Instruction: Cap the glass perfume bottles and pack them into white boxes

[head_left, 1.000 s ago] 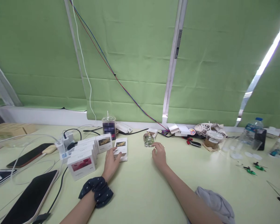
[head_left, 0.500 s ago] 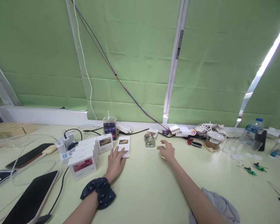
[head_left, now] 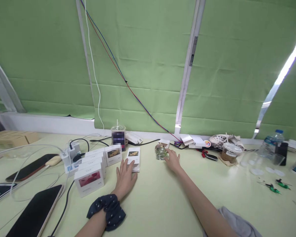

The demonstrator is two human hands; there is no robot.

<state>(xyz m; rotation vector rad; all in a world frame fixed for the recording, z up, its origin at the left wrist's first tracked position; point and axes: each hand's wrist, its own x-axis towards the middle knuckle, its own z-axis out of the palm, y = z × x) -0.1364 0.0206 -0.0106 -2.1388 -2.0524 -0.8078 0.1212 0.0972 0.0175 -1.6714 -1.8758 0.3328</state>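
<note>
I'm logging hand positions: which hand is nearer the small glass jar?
The right hand: it is just right of the glass jar, touching or nearly touching it. The left hand is farther off, to the jar's left, by a white box.

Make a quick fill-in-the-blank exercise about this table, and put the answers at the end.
The small clear container mid-table is closest to the ____ hand.
The flat box at the fingertips of the left hand is mostly ____.
The dotted scrunchie is on the ____ wrist.
The tall bottle at right has a ____ cap.

Missing words: right; white; left; blue.
</note>
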